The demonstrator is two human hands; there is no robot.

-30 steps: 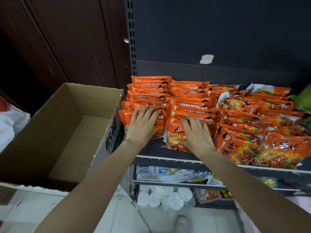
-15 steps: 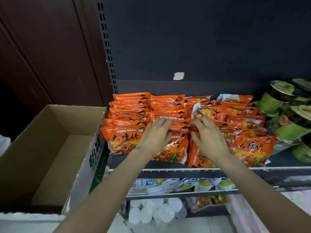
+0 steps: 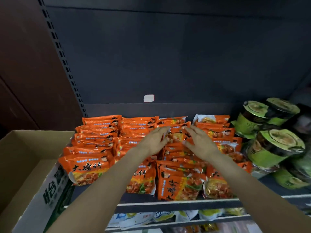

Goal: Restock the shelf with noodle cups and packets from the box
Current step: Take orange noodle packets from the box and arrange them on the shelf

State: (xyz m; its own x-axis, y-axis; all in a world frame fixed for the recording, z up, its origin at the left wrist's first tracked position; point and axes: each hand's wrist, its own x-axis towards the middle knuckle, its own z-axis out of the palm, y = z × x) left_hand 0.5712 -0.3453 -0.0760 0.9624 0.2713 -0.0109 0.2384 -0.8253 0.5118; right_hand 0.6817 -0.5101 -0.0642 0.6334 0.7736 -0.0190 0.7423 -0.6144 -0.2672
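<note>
Several rows of orange noodle packets (image 3: 94, 140) lie overlapping on the dark shelf (image 3: 176, 201). My left hand (image 3: 154, 142) and my right hand (image 3: 200, 144) reach over the third row, fingers straight, one on each side of a packet (image 3: 176, 137) near the back. The fingertips touch the packets; neither hand grips anything. Green noodle cups (image 3: 276, 147) lie stacked on their sides at the shelf's right end. The cardboard box (image 3: 21, 165) stands open at the left, and the part of its inside that I see holds nothing.
A dark back panel with a white sticker (image 3: 149, 98) rises behind the packets. A perforated upright (image 3: 67, 68) and a brown wall stand to the left. Lower shelves hold pale packets (image 3: 151, 217).
Both hands have moved to the right and further back along the rows, from the front packets to the third row's rear. The view has swung right, showing more green cups.
</note>
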